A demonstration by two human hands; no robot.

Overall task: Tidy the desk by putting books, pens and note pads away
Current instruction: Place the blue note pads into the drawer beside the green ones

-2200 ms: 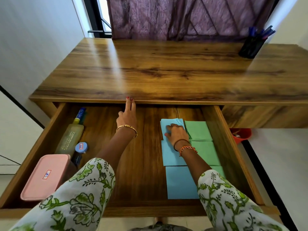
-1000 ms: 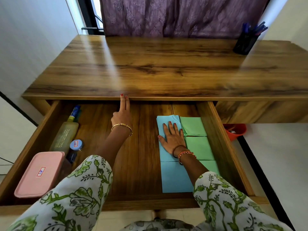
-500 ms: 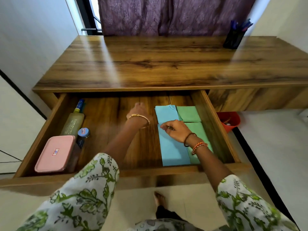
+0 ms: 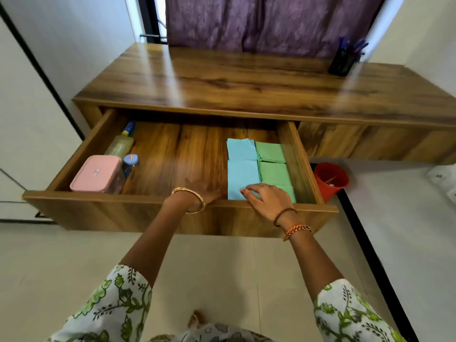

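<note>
Nearest, floral sleeves, both arms reaching over the drawer front (image 4: 138, 213). Left hand (image 4: 206, 192) inside, just behind the front wall, blurred and partly hidden, so grip cannot be told. Right hand (image 4: 267, 196) with fingers curled down onto the nearest blue note pad (image 4: 240, 180), fingertips pressing, nothing lifted. Beside it, green note pads (image 4: 272, 172) in a row against the right wall. Probably light, thin, floppy paper: best pinched at an edge or slid flat. Left end: pink box (image 4: 96, 174), small jar (image 4: 130, 161), bottle (image 4: 121, 144). Beyond, bare bench (image 4: 246, 80), pen holder (image 4: 341, 61) at the far right with pens already in it.
</note>
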